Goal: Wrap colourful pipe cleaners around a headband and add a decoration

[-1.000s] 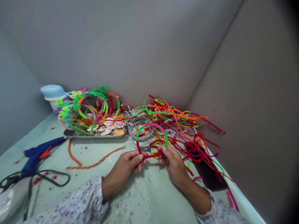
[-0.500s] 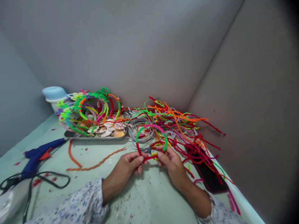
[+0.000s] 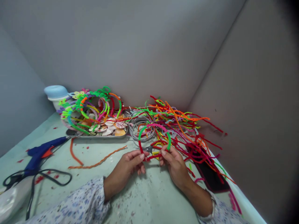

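Note:
Between my hands is a hoop wrapped in pipe cleaner (image 3: 155, 125), pink on top, green at both sides and red along the lower left and bottom. My left hand (image 3: 130, 164) pinches its red lower left part between thumb and fingers. On the other side my right hand (image 3: 172, 161) grips the lower right, where the green and red parts run into the fingers. Pliers (image 3: 149, 149) with red and yellow handles lie on the table behind the hoop, partly hidden by it. Coiled grey wire (image 3: 134, 132) rests just beyond.
A metal tray (image 3: 98, 140) holds seashells and several finished hoops with pipe-cleaner flowers. Loose pipe cleaners (image 3: 182, 119) pile up at the back right, partly over a dark phone (image 3: 211, 177). A blue glue gun (image 3: 38, 157) lies left, a lidded cup (image 3: 56, 93) behind.
Both hands keep their hold on the hoop. Its red bottom section looks slightly more slanted up to the right, and the view has shifted a little.

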`<state>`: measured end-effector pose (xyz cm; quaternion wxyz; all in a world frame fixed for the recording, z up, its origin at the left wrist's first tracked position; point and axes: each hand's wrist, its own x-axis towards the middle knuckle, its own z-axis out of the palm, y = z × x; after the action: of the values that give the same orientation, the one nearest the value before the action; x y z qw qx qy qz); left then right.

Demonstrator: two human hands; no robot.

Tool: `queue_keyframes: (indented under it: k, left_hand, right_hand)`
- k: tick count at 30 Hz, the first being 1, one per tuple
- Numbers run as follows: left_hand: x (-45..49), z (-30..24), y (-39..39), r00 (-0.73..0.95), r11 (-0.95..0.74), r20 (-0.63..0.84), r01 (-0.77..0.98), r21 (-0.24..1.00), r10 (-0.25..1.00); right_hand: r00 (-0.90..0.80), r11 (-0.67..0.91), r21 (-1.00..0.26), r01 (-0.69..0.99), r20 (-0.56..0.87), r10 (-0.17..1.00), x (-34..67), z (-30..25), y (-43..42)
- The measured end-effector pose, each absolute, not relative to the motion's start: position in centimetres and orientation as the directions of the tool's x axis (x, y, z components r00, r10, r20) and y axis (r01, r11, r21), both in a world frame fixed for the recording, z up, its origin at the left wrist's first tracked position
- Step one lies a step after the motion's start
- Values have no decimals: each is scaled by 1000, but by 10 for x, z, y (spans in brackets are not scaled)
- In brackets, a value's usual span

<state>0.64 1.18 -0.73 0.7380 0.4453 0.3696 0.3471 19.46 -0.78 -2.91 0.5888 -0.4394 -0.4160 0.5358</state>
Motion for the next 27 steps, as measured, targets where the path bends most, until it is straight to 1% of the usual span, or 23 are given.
queue_keyframes:
  k: [5,10,15,22,27]
  left_hand:
    - [7,-6,12,528,296,-198,-107,949,826]
    - [10,-5,11,524,294,-245,-11,956,816]
    - [12,-4,11,505,332,-299,27,943,809]
    - [11,-5,10,508,347,-325,54,936,798]
    - [11,-11,12,502,292,-280,55,955,818]
  right_hand:
    - [68,39,-964,-263,22,997,194,-28,-8]
    - [60,37,-972,-232,24,998,192,-25,-10]
    - [66,32,-979,-200,19,998,191,-19,-11]
    - [67,12,-981,-195,-1,998,192,-22,-10]
    - [89,9,-987,-158,-5,996,191,-18,-11]
